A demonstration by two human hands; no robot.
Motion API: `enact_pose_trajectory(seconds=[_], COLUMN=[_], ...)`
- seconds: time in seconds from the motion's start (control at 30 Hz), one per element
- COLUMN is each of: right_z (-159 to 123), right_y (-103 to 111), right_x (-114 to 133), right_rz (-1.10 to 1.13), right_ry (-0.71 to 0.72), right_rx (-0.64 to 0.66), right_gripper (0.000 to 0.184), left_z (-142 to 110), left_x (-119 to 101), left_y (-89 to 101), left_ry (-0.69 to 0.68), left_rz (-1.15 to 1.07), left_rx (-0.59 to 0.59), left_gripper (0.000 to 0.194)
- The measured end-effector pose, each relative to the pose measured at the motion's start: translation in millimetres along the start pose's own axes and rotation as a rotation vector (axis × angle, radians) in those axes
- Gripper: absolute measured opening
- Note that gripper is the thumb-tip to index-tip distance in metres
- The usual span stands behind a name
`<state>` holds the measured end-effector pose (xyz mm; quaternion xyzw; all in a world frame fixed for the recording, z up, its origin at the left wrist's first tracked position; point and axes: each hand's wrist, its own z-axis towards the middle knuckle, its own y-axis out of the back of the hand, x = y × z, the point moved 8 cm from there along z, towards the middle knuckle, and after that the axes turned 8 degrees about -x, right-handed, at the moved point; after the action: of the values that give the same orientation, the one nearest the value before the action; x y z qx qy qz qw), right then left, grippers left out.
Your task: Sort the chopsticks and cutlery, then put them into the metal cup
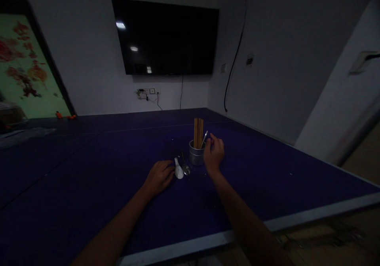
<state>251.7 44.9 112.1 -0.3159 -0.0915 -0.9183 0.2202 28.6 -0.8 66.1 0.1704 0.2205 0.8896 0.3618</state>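
Note:
A grey metal cup (pixel 195 156) stands upright on the purple-blue tabletop. It holds a bundle of wooden chopsticks (pixel 198 133) and a leaning metal utensil (pixel 205 136), whose lower end is hidden inside. My right hand (pixel 215 152) is at the cup's right side, thumb and fingers apart and slightly bent, beside the utensil's handle; nothing shows in its grasp. Left of the cup lie a white soup spoon (pixel 178 170) and a metal spoon (pixel 186 168), side by side. My left hand (pixel 159 175) lies on the table with fingers stretched toward the white spoon, its fingertips close to it.
The large table (pixel 97 171) has a pale front edge (pixel 297 220). A television (pixel 166 38) hangs on the far wall above sockets and cables. Clear plastic sheeting (pixel 28 136) lies at the left, and small orange objects (pixel 63 116) sit near the far-left edge.

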Motion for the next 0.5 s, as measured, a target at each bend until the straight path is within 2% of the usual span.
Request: enact_pose_trajectory(seconds=[0.03,0.1,0.17,0.23,0.3,0.4,0.5], right_z=[-4.4,-19.3,-43.1,-70.6,-91.9,-107.7,-109.2], right_y=[-2.1,-14.9,-35.9,-55.8,-67.1,-72.6,-72.4], right_x=[10.1,30.1,44.7,48.7,46.1,41.8,40.5], right_rz=[0.011,0.017,-0.048,-0.182,-0.324,-0.453,-0.498], right_ry=[0.057,0.192,0.322,0.409,0.452,0.478,0.468], right_rx=[0.043,0.212,0.470,0.740,0.931,1.071,1.101], right_gripper=[0.042,0.042,0.041,0.040,0.042,0.044,0.044], left_z=[0.1,0.4,0.7,0.8,0.7,-0.1,-0.8], left_x=[0.2,0.7,1.2,2.1,3.0,4.0,4.2], left_y=[0.0,-0.1,-0.3,-0.4,-0.4,-0.4,-1.2], left_ry=[0.003,0.008,0.017,0.029,0.040,0.047,0.044], left_rz=[0.002,0.007,0.010,0.011,0.014,0.015,0.012], left_rx=[0.001,0.008,0.017,0.027,0.029,0.022,0.023], left_gripper=[0.016,0.016,0.016,0.017,0.017,0.017,0.017])
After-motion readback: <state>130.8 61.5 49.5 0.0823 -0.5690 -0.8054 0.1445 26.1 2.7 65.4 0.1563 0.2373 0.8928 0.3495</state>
